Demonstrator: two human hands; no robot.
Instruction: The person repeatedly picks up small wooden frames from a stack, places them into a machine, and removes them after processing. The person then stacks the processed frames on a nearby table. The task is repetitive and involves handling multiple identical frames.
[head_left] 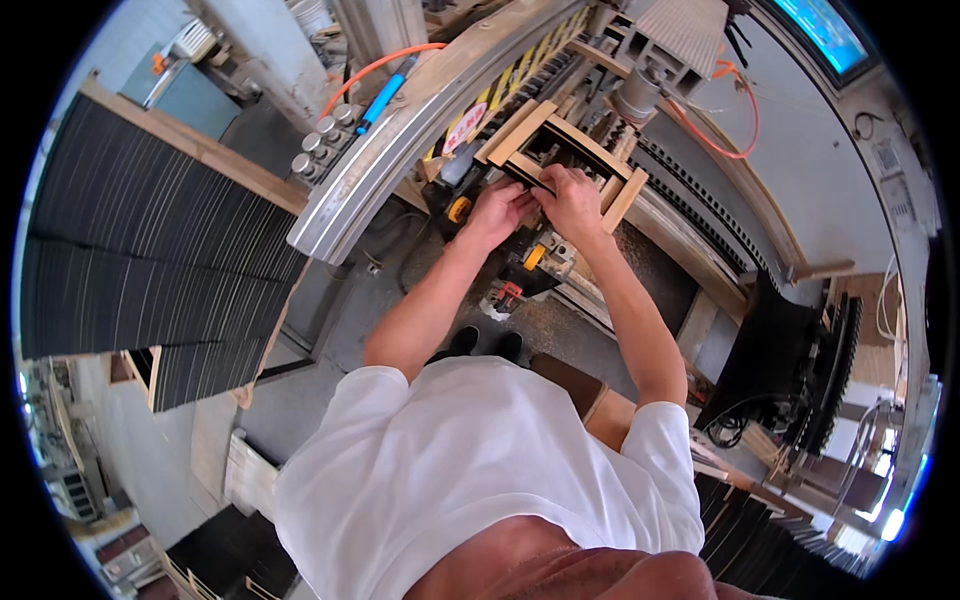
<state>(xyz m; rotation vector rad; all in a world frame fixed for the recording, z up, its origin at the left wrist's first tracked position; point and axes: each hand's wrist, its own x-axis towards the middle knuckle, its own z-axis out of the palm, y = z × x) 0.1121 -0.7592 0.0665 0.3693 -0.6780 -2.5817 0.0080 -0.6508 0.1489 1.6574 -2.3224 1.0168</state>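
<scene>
A rectangular wooden frame (590,147) with pale wood and dark edges rests on the machine in front of me. Both my hands meet at its near side, their fingertips close together. My left hand (497,213) has its fingers bent and pressed to the dark near edge. With curled fingers, my right hand (573,203) grips that same side, just right of the left. Whether a small piece sits between the fingertips cannot be seen. Beneath the hands are clamp parts with a yellow knob (534,258).
A long metal beam (370,150) crosses at upper left, carrying a blue pen-shaped tool (387,95) and silver cylinders (322,145). Tall stacks of black boards (150,240) stand left. A spindle head (640,98) hangs beyond the frame. A screen (825,35) glows at upper right.
</scene>
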